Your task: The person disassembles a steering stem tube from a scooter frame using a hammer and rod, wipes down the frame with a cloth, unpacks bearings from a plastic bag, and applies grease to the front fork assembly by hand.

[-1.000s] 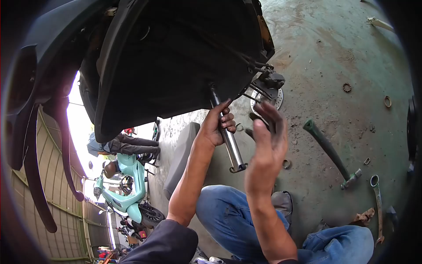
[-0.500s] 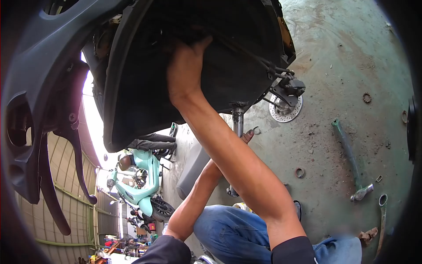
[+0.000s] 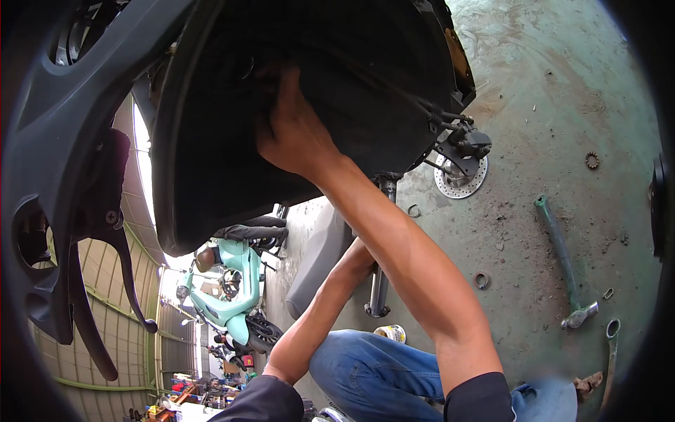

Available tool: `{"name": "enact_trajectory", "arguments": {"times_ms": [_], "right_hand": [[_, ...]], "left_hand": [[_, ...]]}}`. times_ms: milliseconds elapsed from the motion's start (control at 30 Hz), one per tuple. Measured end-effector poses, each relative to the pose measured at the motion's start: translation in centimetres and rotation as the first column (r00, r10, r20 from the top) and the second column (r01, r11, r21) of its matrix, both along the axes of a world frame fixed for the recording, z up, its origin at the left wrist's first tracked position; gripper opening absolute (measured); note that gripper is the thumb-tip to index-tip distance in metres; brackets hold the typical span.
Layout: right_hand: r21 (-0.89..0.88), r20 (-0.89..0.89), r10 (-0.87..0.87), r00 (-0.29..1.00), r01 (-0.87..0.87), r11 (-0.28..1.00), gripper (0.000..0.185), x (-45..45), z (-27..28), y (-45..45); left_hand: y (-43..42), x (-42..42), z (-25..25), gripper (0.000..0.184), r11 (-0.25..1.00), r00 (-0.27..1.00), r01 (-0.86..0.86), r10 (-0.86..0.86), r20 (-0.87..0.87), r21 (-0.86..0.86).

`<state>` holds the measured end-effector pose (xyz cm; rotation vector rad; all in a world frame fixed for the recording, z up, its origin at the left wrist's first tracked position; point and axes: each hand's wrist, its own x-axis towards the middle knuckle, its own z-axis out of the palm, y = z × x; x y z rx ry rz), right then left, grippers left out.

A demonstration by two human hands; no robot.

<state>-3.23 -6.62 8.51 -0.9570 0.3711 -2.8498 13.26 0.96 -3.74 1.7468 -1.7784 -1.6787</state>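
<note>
My right hand [image 3: 295, 133] reaches up inside the dark underside of the black body panel [image 3: 204, 162]. Its fingers look bent together near a small shiny curved edge [image 3: 247, 67]; what they hold is lost in shadow. Lower down, my left hand [image 3: 363, 259] is at a metal tube [image 3: 378, 292], behind my right forearm, with its fingers mostly hidden. The tube's dark upper end shows just below the panel, and its shiny lower end hangs over the floor.
A brake disc [image 3: 460, 176] with caliper is right of the panel. On the floor lie a hammer [image 3: 562, 253], a wrench [image 3: 612, 359], a toothed ring [image 3: 592, 160] and a grey seat-like part [image 3: 320, 260]. Handlebar levers [image 3: 126, 281] hang left; a turquoise scooter [image 3: 221, 302] and a person's legs [image 3: 253, 229] are behind.
The tube has come down from the panel in my left hand. My right hand has gone from beside the tube up under the panel, and has lately shifted slightly lower there.
</note>
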Motion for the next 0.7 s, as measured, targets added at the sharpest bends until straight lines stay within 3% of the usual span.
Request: {"name": "enact_trajectory", "arguments": {"times_ms": [33,67,133,233,367,400,433,467,500,533,567,600,667,700], "right_hand": [[0.056,-0.122,-0.088,0.989,0.096,0.994,0.056,-0.3,-0.3,-0.4],[0.057,-0.122,-0.09,0.988,0.097,0.994,0.056,-0.3,-0.6,-0.6],[0.21,-0.335,-0.342,0.878,0.423,0.881,0.064,-0.5,-0.8,-0.7],[0.232,-0.366,-0.429,0.826,0.528,0.817,0.059,-0.4,-0.9,-0.3],[0.265,-0.421,-0.366,0.83,0.499,0.825,0.068,0.7,0.0,0.2],[0.271,-0.307,-0.322,0.895,0.407,0.872,0.07,0.9,0.6,0.8],[0.264,-0.19,-0.27,0.944,0.314,0.912,0.072,0.9,1.2,1.3],[0.263,-0.191,-0.271,0.943,0.315,0.912,0.072,0.8,2.1,1.6],[0.142,0.084,-0.069,0.994,0.057,0.988,0.07,0.5,3.1,2.0],[-0.048,0.316,0.177,0.932,-0.17,0.984,0.068,0.4,4.0,2.2],[-0.048,0.313,0.174,0.934,-0.168,0.985,0.068,0.4,4.3,0.8],[0.116,0.261,-0.07,0.963,0.041,0.992,0.058,0.5,4.2,-1.9],[0.264,0.168,-0.311,0.935,0.262,0.928,0.048,-0.8,4.4,-1.6],[-0.016,0.527,0.26,0.809,-0.296,0.955,0.036,-2.8,4.8,1.9]], "left_hand": [[0.4,-0.9,0.4,0.031,1.0,0.999,-0.028,0.028,-0.04,0.008],[0.9,-1.7,0.8,0.032,0.998,0.995,-0.056,0.057,-0.079,0.018],[1.8,-3.2,1.8,0.032,0.998,0.997,-0.062,0.063,-0.047,0.013],[1.6,-2.9,1.1,0.032,0.998,0.997,-0.062,0.062,-0.034,0.008],[0.7,0.4,-0.6,0.033,0.999,0.998,-0.048,0.049,-0.035,0.022],[0.5,1.1,-0.6,0.033,0.999,0.998,-0.051,0.052,-0.037,0.019],[0.3,1.8,-0.5,0.039,0.996,0.992,0.085,-0.087,-0.091,-0.021],[0.2,2.4,-0.8,0.042,0.987,0.981,0.155,-0.159,-0.115,-0.043],[0.2,3.0,-1.1,0.045,0.973,0.963,0.221,-0.229,-0.139,-0.067],[0.4,3.3,-1.8,0.042,0.906,0.929,0.341,-0.366,-0.059,-0.252],[0.3,3.7,-2.3,0.04,0.853,0.903,0.4,-0.429,-0.014,-0.336],[0.3,3.7,-2.5,0.039,0.789,0.876,0.451,-0.481,0.039,-0.417],[0.0,2.6,-1.7,0.034,0.869,0.909,0.406,-0.415,0.03,-0.282],[0.0,1.9,-1.2,0.033,0.89,0.919,0.389,-0.394,0.029,-0.236]]}}
